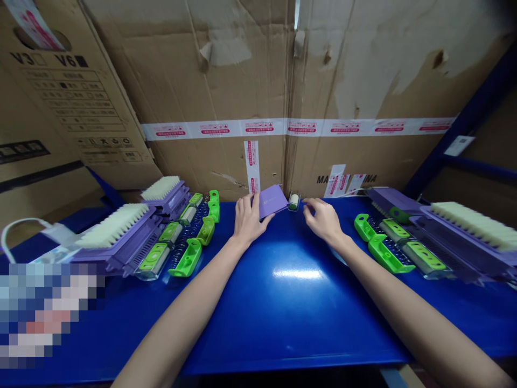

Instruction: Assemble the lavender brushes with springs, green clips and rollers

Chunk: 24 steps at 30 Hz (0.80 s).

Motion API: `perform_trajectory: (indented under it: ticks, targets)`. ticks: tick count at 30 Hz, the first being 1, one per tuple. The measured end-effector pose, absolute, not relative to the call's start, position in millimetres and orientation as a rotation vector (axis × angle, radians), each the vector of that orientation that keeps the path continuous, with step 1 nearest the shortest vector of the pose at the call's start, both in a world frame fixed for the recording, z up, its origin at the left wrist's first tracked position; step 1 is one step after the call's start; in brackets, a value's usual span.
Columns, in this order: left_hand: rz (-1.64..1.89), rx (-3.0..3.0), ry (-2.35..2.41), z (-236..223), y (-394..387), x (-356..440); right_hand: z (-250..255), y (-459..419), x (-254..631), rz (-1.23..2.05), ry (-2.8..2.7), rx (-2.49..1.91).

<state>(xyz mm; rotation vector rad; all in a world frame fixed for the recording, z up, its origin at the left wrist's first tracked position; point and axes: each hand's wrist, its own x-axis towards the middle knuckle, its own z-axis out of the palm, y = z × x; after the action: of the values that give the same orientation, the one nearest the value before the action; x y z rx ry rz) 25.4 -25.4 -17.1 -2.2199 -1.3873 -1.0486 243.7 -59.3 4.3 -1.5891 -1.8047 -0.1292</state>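
My left hand [247, 217] rests at the far edge of the blue table [283, 302], fingers laid on a small purple box [271, 200] that tilts against the cardboard wall. My right hand [323, 218] lies just right of it, fingers loosely curled and reaching toward a small clear roller with a green end [293, 201]. Whether the fingertips touch the roller I cannot make out; the hand holds nothing visible.
On the left lie purple brushes with pale bristles [117, 229] and green-handled rollers [189, 253]. A similar set of brushes [464, 229] and green rollers [388, 242] lies on the right. Big taped cardboard boxes [283, 97] wall the back. A blue rack post [456, 140] stands right.
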Motion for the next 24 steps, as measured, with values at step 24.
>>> perform_trajectory:
  ticks: [24]
  targets:
    - [-0.902, -2.28, -1.341, -18, -25, 26, 2, -58, 237, -0.288, -1.938, -1.884]
